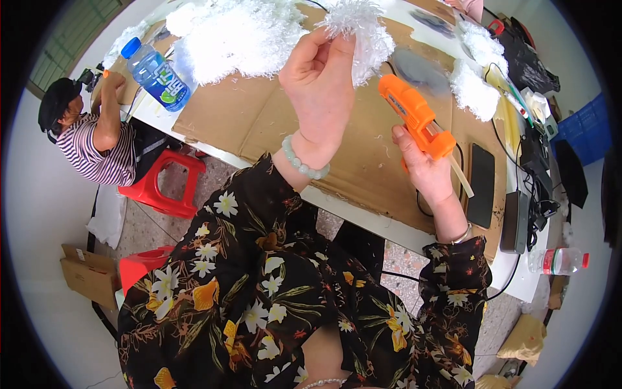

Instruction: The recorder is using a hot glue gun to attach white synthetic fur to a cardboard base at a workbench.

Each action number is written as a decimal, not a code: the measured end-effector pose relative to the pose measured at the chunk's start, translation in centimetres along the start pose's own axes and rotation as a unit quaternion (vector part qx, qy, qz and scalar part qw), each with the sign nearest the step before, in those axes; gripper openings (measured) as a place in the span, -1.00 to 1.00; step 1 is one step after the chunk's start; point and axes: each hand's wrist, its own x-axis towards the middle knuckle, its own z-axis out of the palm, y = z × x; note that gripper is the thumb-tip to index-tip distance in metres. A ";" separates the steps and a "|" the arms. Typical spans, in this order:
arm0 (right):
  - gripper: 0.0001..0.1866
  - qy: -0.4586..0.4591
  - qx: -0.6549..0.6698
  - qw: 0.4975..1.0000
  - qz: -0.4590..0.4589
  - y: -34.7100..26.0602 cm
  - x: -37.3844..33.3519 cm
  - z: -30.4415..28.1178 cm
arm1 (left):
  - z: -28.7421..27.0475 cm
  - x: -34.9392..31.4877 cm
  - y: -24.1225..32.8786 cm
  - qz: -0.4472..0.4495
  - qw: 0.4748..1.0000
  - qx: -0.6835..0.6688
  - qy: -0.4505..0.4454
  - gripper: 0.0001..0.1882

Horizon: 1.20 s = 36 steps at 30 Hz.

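1. So it's a single view, from the left one of two fisheye cams worn side by side on the person's head.
2. It aims down and forward: floral top (272,292) fills the bottom, cardboard (240,123) on the worktable spreads across the middle and upper part.
3. Pretty close-up stuff, tbh. Left hand (324,91) and right hand (424,172) sit at arm's reach, both above mid-height.
4. Super wide too, catching a seated co-worker (91,136) farther off at left and blue bins (586,129) at far right.
5. Upright, not mirrored, but the room's straight lines bow near the rim and the corners go black.
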 end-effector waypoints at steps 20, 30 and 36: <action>-0.90 0.068 0.230 0.971 -0.005 0.3 0.8 -0.9 | -0.8 0.8 -0.3 -0.272 0.954 -0.051 0.114 -0.91; -0.86 0.094 0.318 0.937 0.112 1.2 1.6 0.0 | 0.1 -0.8 -0.2 -0.356 0.927 -0.096 0.061 -0.93; -0.83 0.098 0.336 0.930 0.115 0.3 1.5 -0.1 | 0.6 -1.7 -0.4 -0.364 0.924 -0.106 0.046 -0.92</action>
